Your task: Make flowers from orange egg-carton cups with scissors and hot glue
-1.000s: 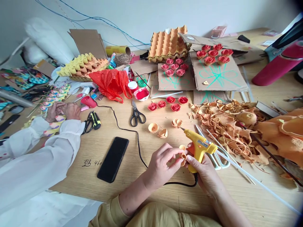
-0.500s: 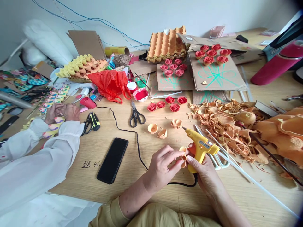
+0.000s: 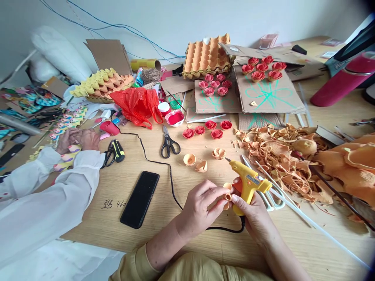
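Between my two hands is a small orange egg-carton flower piece point(image 3: 227, 196) with curled petals. My left hand point(image 3: 202, 207) pinches it from the left side with thumb and fingers. My right hand point(image 3: 252, 208) is closed round a yellow hot glue gun point(image 3: 249, 181), nozzle pointing up and left, and its thumb touches the flower piece. A long white glue stick point(image 3: 316, 226) sticks out of the gun's back. Just beyond my hands are an orange carton cup point(image 3: 189, 159), a petalled piece point(image 3: 201, 166) and a layered flower point(image 3: 218, 153).
White-handled scissors point(image 3: 272, 201) lie under the glue gun. Carton scraps point(image 3: 281, 156) heap on the right. Black scissors point(image 3: 169, 144), a phone point(image 3: 140, 199) and red flowers point(image 3: 216, 133) are on the table. A co-worker's hands point(image 3: 79, 138) are at left; cardboard point(image 3: 269, 97) lies behind.
My hands and the glue gun hold nearly the same pose. The flower piece has turned very slightly between my fingers, and the whole view has shifted a little.
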A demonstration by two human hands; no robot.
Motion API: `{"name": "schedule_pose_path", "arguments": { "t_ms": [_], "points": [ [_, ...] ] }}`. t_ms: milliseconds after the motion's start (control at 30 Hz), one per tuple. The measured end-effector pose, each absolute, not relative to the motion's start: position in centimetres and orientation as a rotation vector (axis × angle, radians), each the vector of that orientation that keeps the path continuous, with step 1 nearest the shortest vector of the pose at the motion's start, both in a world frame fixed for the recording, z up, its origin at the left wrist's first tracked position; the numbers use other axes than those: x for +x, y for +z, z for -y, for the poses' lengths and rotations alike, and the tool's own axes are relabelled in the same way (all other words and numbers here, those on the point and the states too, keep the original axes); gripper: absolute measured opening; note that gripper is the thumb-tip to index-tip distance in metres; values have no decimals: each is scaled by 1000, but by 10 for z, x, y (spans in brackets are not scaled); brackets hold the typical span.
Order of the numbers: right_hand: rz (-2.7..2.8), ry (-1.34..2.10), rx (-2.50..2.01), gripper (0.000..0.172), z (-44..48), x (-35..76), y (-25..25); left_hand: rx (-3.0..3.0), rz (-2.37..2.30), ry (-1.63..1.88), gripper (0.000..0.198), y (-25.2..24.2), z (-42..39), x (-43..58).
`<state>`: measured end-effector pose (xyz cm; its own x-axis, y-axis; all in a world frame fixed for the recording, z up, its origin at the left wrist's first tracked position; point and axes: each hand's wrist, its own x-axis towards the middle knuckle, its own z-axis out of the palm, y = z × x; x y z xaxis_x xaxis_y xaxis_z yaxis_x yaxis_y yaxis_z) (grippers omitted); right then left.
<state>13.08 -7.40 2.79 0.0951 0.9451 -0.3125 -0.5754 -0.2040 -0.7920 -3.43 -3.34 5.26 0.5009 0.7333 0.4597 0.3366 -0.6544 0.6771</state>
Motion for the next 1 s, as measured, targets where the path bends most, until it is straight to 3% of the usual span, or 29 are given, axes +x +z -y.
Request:
{"name": "schedule_pose_path", "arguments": {
  "t_ms": [300,700,1000],
  "points": [
    [485,1514,-996,59,73,131,28,2225,-906,1133,15,54,36,-32],
    [497,1511,-993,46,74,130,27,2276,-921,1149,18,53,34,-32],
    [520,1520,-1041,51,72,129,27,2343,-1050,1142,18,47,37,-31]
  ]
}}
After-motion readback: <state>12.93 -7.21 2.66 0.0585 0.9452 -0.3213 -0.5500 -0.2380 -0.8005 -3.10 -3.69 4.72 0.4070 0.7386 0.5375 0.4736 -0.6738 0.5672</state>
